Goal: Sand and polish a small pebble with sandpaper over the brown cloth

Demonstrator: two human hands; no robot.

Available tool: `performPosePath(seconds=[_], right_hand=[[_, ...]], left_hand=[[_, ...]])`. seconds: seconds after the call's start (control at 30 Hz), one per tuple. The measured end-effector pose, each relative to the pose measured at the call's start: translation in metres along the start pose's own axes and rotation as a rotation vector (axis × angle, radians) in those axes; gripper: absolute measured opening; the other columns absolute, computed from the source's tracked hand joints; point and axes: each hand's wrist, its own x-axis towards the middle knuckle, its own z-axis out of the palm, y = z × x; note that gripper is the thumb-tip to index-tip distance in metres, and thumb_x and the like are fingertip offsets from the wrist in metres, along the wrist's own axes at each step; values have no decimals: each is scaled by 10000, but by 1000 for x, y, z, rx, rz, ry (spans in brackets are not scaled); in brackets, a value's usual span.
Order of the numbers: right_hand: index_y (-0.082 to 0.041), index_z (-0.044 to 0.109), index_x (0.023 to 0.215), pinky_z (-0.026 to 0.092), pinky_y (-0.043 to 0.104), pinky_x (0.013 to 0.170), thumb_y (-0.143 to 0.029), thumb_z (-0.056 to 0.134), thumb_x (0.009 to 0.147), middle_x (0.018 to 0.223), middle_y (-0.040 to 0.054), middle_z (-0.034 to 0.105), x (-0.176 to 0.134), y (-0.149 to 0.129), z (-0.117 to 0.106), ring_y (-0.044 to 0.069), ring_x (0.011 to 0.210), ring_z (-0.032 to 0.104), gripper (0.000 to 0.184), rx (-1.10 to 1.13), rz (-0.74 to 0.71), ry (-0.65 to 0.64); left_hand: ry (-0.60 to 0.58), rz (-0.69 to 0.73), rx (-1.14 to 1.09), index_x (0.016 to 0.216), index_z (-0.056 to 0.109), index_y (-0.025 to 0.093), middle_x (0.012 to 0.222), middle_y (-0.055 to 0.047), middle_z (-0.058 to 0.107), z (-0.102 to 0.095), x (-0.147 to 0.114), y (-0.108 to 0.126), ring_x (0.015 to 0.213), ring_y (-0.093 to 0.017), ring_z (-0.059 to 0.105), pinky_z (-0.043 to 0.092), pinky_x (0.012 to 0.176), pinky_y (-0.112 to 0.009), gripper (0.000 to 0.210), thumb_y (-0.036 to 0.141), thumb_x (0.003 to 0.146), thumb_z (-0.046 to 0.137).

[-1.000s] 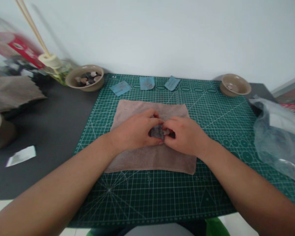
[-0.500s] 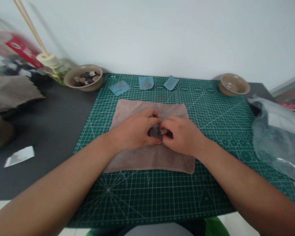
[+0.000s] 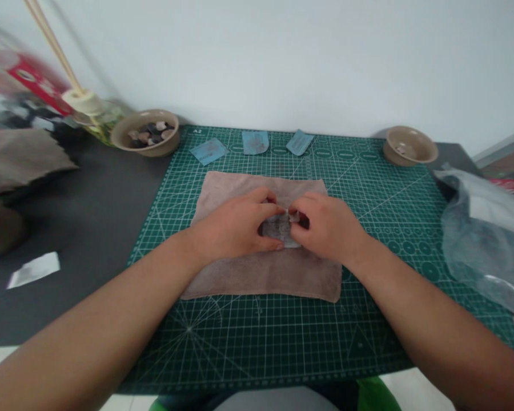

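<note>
A pinkish-brown cloth point(image 3: 261, 279) is spread on the green cutting mat point(image 3: 240, 354). On the cloth lies a small flat grey piece with a speckled surface point(image 3: 278, 228), partly hidden by my fingers. My left hand point(image 3: 235, 225) grips it along two edges, thumb at the near edge and forefinger at the far one. My right hand point(image 3: 325, 225) is closed in a pinch at the piece's right side. Between its thumb and forefinger shows a small pale bit point(image 3: 294, 217), too small to name.
Behind the cloth lie several blue paper pieces point(image 3: 256, 142). A bowl of stones point(image 3: 145, 148) stands back left, near a reed diffuser point(image 3: 83, 103). Another bowl point(image 3: 409, 154) with small bits stands back right, above a clear plastic bag point(image 3: 484, 245). A white scrap point(image 3: 34, 269) lies left.
My right hand has moved slightly right and away from my left fingers, uncovering more of the grey piece. My left hand stays nearly in place.
</note>
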Motion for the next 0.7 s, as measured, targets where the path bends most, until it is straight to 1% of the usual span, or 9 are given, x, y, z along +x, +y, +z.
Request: performPosePath(seconds=[0.13, 0.27, 0.33, 0.4, 0.43, 0.53, 0.57, 0.6, 0.7], right_hand=[[-171, 689, 900, 326, 323, 628, -243, 548, 825, 852, 52, 660, -1, 0, 0, 183, 723, 565, 175, 50, -103, -69], [-167, 690, 890, 321, 326, 620, -244, 546, 825, 813, 51, 647, 0, 2, 0, 186, 701, 551, 176, 0, -15, 0], [-166, 692, 909, 330, 324, 627, -240, 537, 831, 837, 56, 655, 0, 1, 0, 188, 720, 562, 190, 19, -38, -18], [-167, 692, 917, 340, 319, 637, -233, 541, 824, 851, 53, 667, 0, 1, 0, 187, 742, 575, 190, 63, -91, -71], [-167, 690, 911, 343, 318, 640, -228, 544, 817, 846, 50, 669, 0, 1, -1, 186, 746, 577, 184, 72, -98, -84], [-167, 689, 890, 334, 323, 634, -234, 546, 820, 818, 51, 661, 1, 2, -2, 188, 727, 565, 173, 23, -29, -35], [-166, 691, 897, 332, 325, 633, -239, 543, 826, 821, 54, 660, 1, 2, -1, 190, 723, 563, 179, 9, -16, -19], [-165, 692, 906, 332, 327, 634, -242, 539, 833, 832, 59, 663, 1, 2, -1, 192, 727, 565, 186, 10, -23, -20], [-167, 691, 915, 344, 324, 644, -235, 541, 830, 857, 61, 679, 1, 0, -1, 193, 751, 579, 186, 59, -98, -85]], left_hand=[[7, 0, 6, 1071, 713, 213, 1186, -76, 610, 0, 0, -1, 1017, -252, 644, 526, 914, -396, 320, 392, 807, 737], [11, 8, -1, 1177, 691, 230, 1248, -87, 602, 0, -1, -1, 1078, -285, 631, 520, 953, -434, 454, 446, 785, 767], [13, 9, 2, 1134, 697, 223, 1228, -83, 605, 0, -1, -1, 1060, -274, 634, 524, 941, -425, 401, 435, 799, 755], [8, 5, 12, 1071, 702, 212, 1186, -75, 609, 0, -1, -1, 1012, -252, 642, 530, 907, -405, 325, 410, 816, 738], [4, 4, 18, 1071, 700, 212, 1181, -74, 608, 0, -1, -1, 998, -247, 643, 532, 897, -402, 326, 413, 818, 737], [-4, 8, 28, 1185, 676, 220, 1244, -86, 593, 0, 0, -2, 1045, -268, 637, 528, 924, -419, 463, 465, 800, 759], [-4, 8, 28, 1195, 673, 218, 1253, -90, 591, 0, 0, -2, 1060, -274, 633, 526, 935, -423, 479, 471, 798, 760], [-3, 7, 25, 1178, 678, 213, 1243, -90, 595, 0, 0, -2, 1061, -273, 633, 525, 938, -421, 460, 463, 800, 756], [5, -5, 15, 1074, 700, 208, 1176, -74, 616, 1, 0, -2, 1023, -251, 640, 525, 917, -391, 342, 417, 806, 741]])
